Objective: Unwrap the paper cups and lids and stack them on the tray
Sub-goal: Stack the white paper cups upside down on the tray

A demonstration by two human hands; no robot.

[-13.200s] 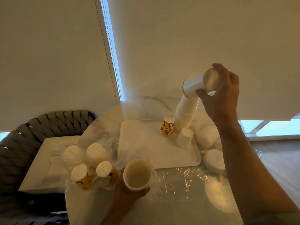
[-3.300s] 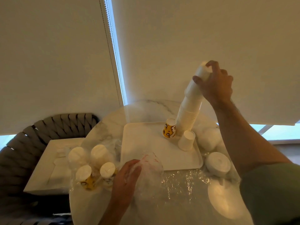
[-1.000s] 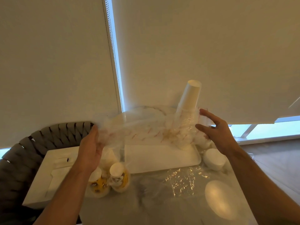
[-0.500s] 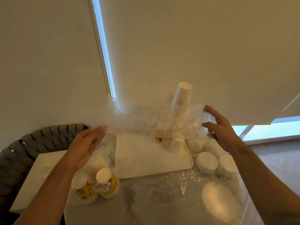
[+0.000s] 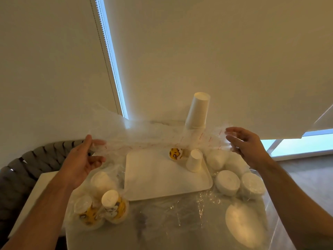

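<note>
Both hands stretch an emptied plastic sleeve (image 5: 162,138) above the tray (image 5: 162,179)
Left hand (image 5: 81,165) pinches one end; right hand (image 5: 246,147) pinches the other, fingers barely bent. The tall cup stack (image 5: 198,110) stands on the tray behind; the film looks light, limp and slippery, best held by its ends

Both hands (image 5: 82,164) (image 5: 249,147) raised, apart.
</note>
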